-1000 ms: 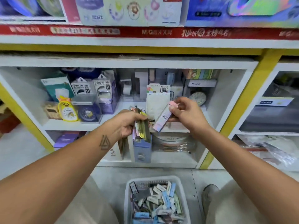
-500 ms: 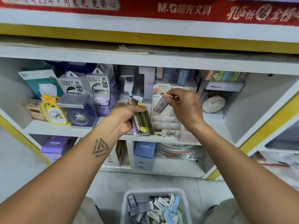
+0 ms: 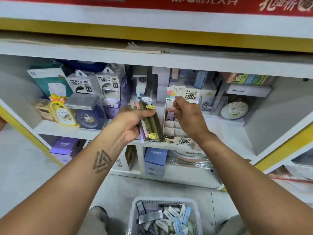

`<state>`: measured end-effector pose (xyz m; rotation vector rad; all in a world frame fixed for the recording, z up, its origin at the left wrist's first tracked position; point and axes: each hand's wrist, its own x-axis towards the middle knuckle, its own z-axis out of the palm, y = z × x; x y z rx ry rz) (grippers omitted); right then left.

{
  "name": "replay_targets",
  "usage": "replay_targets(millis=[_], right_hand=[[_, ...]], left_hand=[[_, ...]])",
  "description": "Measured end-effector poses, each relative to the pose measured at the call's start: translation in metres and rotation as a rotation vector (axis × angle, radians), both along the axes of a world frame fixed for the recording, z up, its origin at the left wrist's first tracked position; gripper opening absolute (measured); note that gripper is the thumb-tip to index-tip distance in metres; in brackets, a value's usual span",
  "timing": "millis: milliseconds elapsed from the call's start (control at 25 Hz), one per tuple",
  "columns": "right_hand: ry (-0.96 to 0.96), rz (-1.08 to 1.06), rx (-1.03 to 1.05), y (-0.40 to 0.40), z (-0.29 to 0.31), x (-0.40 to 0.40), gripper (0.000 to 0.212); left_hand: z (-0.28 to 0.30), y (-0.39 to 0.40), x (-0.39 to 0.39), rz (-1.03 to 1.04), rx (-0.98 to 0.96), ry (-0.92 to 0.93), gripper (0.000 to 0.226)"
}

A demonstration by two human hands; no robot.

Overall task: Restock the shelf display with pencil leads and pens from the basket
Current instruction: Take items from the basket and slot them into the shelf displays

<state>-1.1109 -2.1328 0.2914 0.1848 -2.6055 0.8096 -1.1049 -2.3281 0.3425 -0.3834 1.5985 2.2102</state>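
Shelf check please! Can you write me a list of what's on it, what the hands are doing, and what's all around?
Surface: white shelf, crowded.
Job's things: lead display with open slots; pink-capped lead case at its top slot; basket of cases on the floor.
Clutter: duck clock, power banks, round clock.
Hands: left hand grips a bundle of cases; right hand pinches the lead case.
Cables: nothing seen.
Surroundings: yellow frame, red banner.

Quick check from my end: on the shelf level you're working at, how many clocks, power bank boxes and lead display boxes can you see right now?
Clocks: 3, the yellow clock, the dark blue clock and the pale round clock
Power bank boxes: 2, the left box and the right box
Lead display box: 1
Total: 6
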Motion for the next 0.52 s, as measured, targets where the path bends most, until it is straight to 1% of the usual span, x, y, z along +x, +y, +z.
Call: replay_targets(millis=[120,160,200,240,280,320,360,400,480,520], right_hand=[[0.035,-0.052,0.149,-0.001,0.005,0.006,0.030],[0.054,-0.075,0.142,-0.002,0.010,0.010,0.030],[0.033,-0.092,0.041,-0.003,0.016,0.014,0.026],[-0.042,-0.094,-0.157,-0.005,0.023,0.019,0.021],[-0.173,-0.062,-0.388,-0.008,0.030,0.025,0.015],[-0.287,-0.028,-0.545,-0.010,0.035,0.031,0.012],[-0.348,0.009,-0.566,-0.012,0.038,0.039,0.016],[-0.370,0.043,-0.523,-0.012,0.039,0.045,0.024],[-0.369,0.076,-0.453,-0.014,0.045,0.054,0.036],[-0.375,0.088,-0.459,-0.013,0.049,0.055,0.035]], left_hand=[[0.000,0.002,0.002,0.008,0.033,-0.017,0.046],[0.000,0.005,0.001,0.005,0.041,-0.018,0.041],[0.002,0.009,0.000,-0.006,0.050,-0.013,0.037],[0.004,0.014,-0.002,-0.019,0.063,-0.002,0.034],[0.006,0.018,-0.004,-0.034,0.075,0.018,0.033],[0.007,0.023,-0.005,-0.052,0.086,0.045,0.032],[0.007,0.027,-0.005,-0.065,0.095,0.067,0.032],[0.007,0.030,-0.003,-0.080,0.097,0.081,0.029],[0.006,0.033,0.000,-0.116,0.093,0.094,0.021],[0.006,0.034,0.002,-0.131,0.091,0.098,0.019]])
